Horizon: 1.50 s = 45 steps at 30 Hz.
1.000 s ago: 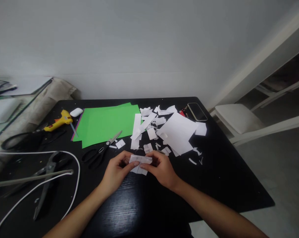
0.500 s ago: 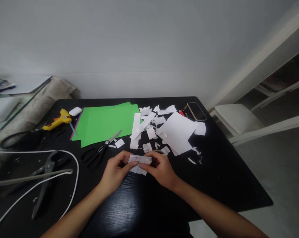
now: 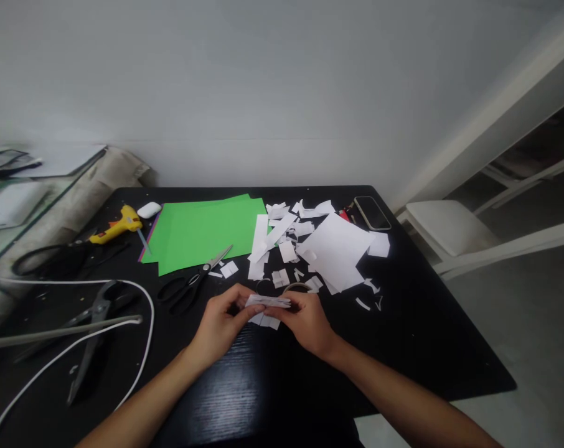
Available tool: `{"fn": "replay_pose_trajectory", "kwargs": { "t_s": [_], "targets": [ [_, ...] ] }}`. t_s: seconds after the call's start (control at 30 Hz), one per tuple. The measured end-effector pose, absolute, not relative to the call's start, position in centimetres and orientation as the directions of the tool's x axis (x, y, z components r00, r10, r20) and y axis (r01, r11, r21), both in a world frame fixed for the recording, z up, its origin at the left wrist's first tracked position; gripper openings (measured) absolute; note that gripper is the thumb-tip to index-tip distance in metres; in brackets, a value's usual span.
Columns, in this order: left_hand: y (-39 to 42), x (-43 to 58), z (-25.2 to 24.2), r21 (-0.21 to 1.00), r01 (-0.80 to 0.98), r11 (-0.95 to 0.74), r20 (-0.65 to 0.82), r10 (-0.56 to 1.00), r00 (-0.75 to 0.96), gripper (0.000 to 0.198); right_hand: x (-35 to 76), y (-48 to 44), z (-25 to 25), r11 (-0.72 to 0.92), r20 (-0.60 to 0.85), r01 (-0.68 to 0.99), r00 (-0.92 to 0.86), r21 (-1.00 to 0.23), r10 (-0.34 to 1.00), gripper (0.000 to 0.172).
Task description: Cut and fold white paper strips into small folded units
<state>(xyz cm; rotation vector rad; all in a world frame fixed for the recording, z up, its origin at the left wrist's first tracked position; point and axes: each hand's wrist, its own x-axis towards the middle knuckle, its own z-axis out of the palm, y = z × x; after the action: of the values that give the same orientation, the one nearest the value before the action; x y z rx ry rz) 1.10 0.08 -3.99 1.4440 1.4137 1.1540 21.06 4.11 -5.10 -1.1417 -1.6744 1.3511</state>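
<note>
Between my two hands is a small piece of folded white paper (image 3: 266, 302), held just over the near part of the black table. My left hand (image 3: 223, 317) pinches its left end, thumb in front and fingers behind. At the right end my right hand (image 3: 306, 318) grips it the same way. A lower flap of the paper hangs beneath my thumbs. Just beyond my hands lie white paper scraps (image 3: 280, 278) and part of a round ring (image 3: 297, 287). Black-handled scissors (image 3: 194, 281) rest left of my left hand, blades partly on green sheets (image 3: 207, 231).
A yellow glue gun (image 3: 121, 225), a white rounded case (image 3: 149, 210), large dark shears (image 3: 98, 323) and a white cable (image 3: 146, 323) are on the left. White sheets (image 3: 335, 252) and a phone (image 3: 372, 213) lie at the right. A white stool (image 3: 443, 225) stands beside the table.
The folded paper has tipped, so its upper part now looks narrower. Both hands keep their grip on it. The view has shifted slightly.
</note>
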Motion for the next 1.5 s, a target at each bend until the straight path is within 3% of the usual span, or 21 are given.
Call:
{"fn": "replay_pose_trajectory", "kwargs": {
  "t_s": [0.33, 0.7, 0.97, 1.13, 1.37, 1.5],
  "targets": [
    [0.15, 1.17, -3.93, 0.973, 0.230, -0.012, 0.035, 0.995, -0.098, 0.022, 21.15, 4.20, -5.05, -0.009, -0.063, 0.140, -0.388, -0.990, 0.919, 0.031],
    [0.12, 1.30, -4.05, 0.984, 0.179, 0.019, -0.006, 0.997, -0.073, 0.024, 21.13, 4.17, -4.98, -0.015, -0.083, 0.195, -0.347, -0.981, 0.934, 0.033],
    [0.18, 1.42, -3.83, 0.997, 0.040, 0.070, -0.068, 0.997, -0.041, 0.030, 20.98, 4.38, -4.29, -0.143, -0.138, 0.008, -0.330, -0.990, 0.934, 0.031],
    [0.29, 1.56, -4.23, 0.997, -0.004, 0.072, -0.072, 0.996, -0.047, 0.038, 21.17, 4.63, -4.26, -0.157, -0.158, 0.031, -0.325, -0.987, 0.932, 0.031],
    [0.46, 1.51, -4.66, 0.998, -0.041, 0.049, -0.055, 0.985, -0.164, 0.045, 20.91, 4.37, -4.40, -0.233, -0.208, -0.007, -0.425, -0.972, 0.881, 0.034],
    [0.79, 1.15, -4.56, 0.999, -0.048, 0.010, -0.020, 0.977, -0.213, 0.038, 20.85, 3.95, -4.28, -0.245, -0.227, 0.026, -0.484, -0.969, 0.845, 0.035]
  ]
}}
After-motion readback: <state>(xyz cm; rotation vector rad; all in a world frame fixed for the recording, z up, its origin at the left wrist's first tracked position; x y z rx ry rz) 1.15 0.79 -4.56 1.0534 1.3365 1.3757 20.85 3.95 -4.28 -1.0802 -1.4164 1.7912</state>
